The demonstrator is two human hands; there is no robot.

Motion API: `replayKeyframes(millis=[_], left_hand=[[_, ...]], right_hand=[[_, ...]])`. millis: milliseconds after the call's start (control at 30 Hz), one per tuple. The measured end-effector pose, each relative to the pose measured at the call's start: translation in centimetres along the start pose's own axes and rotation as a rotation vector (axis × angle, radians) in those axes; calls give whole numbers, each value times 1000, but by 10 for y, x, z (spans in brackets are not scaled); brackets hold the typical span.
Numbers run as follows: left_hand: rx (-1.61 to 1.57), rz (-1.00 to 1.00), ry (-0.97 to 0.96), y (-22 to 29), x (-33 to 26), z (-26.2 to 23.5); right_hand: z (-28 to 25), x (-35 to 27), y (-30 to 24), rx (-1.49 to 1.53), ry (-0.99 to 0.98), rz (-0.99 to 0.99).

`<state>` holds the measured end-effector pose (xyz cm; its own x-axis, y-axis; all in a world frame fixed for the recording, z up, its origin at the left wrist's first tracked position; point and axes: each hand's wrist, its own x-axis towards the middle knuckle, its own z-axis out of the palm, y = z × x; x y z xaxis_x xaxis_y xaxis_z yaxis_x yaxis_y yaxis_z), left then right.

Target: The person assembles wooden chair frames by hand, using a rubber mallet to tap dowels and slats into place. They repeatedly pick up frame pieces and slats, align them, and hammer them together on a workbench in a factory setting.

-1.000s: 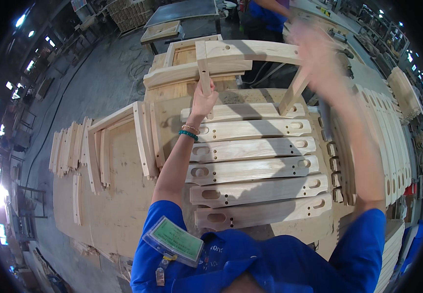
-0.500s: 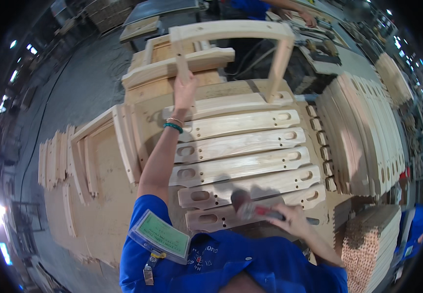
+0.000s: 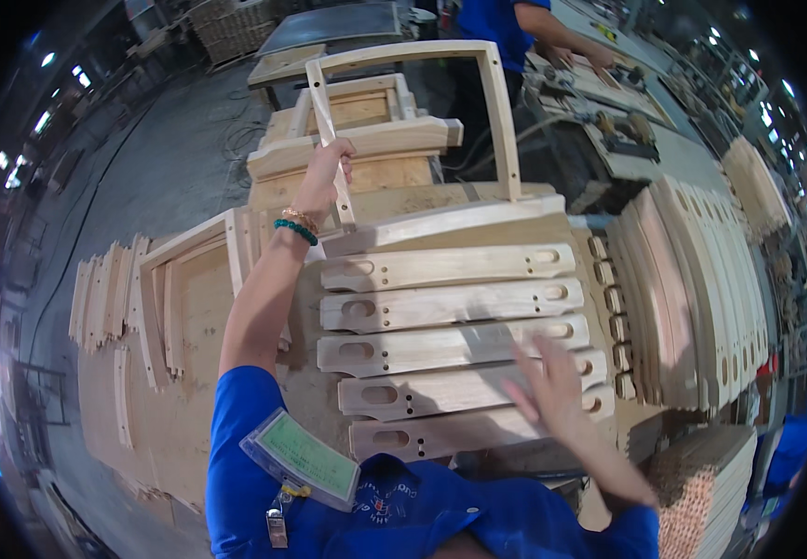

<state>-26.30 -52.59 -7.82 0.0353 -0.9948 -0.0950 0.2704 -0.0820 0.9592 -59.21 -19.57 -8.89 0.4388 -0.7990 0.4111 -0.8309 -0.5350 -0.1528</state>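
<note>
Blue short-sleeved shirt (image 3: pixel 403 508), green bead bracelet (image 3: pixel 295 231) on left wrist, clear badge holder (image 3: pixel 301 458) with green card clipped at chest

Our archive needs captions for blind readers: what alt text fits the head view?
A person's left hand grips one upright of a pale wooden frame standing on a workbench, while the right hand, fingers spread and blurred, hovers over a row of slotted wooden rails. More curved wooden parts are stacked to the right.

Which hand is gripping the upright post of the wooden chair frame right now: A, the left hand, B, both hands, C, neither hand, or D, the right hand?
A: the left hand is closed around the frame's post, while the right hand hovers open over the slotted wooden rails.
</note>
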Motion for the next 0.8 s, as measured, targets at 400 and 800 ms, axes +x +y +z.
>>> replayKeyframes(millis=[400, 800], left_hand=[[667, 366, 341, 134, -37, -170], [802, -316, 757, 36, -176, -420]], right_hand=[[118, 356, 56, 105, -39, -400], [171, 420, 86, 167, 104, -150]])
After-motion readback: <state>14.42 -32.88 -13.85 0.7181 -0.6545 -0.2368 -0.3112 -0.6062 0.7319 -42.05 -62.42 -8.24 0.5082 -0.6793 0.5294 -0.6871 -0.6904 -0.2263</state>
